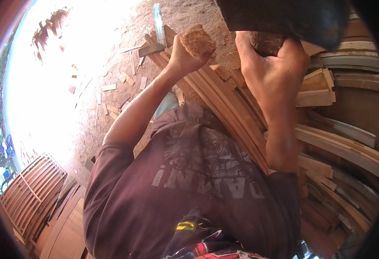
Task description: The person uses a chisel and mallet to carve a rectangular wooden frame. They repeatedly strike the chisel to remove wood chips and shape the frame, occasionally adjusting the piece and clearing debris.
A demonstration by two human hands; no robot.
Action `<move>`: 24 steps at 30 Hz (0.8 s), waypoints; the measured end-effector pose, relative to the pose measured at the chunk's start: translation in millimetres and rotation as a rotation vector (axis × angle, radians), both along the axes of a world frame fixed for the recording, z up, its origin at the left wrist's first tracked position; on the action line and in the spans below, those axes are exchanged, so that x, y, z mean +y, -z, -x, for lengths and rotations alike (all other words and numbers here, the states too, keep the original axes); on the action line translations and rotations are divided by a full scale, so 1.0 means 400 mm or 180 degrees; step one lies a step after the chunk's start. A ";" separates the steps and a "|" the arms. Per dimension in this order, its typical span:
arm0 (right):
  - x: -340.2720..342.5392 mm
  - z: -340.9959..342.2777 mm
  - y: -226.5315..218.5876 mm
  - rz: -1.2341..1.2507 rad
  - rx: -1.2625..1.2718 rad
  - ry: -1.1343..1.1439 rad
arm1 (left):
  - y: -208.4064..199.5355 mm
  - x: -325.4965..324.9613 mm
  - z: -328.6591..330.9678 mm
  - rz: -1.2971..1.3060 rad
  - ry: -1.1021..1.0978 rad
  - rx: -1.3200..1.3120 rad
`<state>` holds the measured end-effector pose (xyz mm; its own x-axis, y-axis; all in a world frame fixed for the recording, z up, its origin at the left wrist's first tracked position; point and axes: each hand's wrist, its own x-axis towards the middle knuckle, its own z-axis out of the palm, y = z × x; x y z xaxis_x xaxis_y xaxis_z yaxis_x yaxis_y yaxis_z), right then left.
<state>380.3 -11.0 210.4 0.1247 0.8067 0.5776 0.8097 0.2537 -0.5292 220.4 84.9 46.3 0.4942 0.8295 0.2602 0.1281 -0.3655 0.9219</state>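
Observation:
My left hand is closed around a light-brown piece with a rough, fibrous-looking face; I cannot tell exactly what it is. To its right, my raised right hand grips the brown handle of a tool with a broad dark blade, partly cut off by the top edge. A try square with a metal blade and darker stock lies just left of my left hand. Below both hands, long wooden strips run diagonally, their far ends near my left hand.
Stacked boards and curved wood pieces fill the right side. Small wood offcuts are scattered over the dusty ground at left. A slatted wooden frame and a flat panel stand at lower left. Bright glare washes out the upper left.

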 end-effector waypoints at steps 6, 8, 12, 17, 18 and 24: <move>-0.009 -0.005 0.097 0.1374 -0.0660 -0.0130 | -0.044 0.009 -0.019 -0.1655 -0.0025 0.0144; -0.011 -0.031 0.118 0.1290 -0.0336 -0.0281 | -0.021 0.018 -0.007 -0.1588 -0.0049 -0.0046; -0.080 -0.053 0.134 0.1421 0.1001 -0.0067 | 0.018 0.138 0.057 0.0466 -0.0864 -0.1282; -0.143 -0.080 0.098 0.1923 0.2734 0.0188 | -0.123 0.130 0.094 0.1187 -0.0907 -0.1291; -0.153 -0.089 0.100 0.2011 0.2749 0.0228 | -0.137 0.117 0.084 0.1092 -0.0825 -0.1136; -0.159 -0.114 0.143 0.2245 0.2779 0.0497 | -0.185 0.063 0.031 0.0634 -0.0868 -0.0235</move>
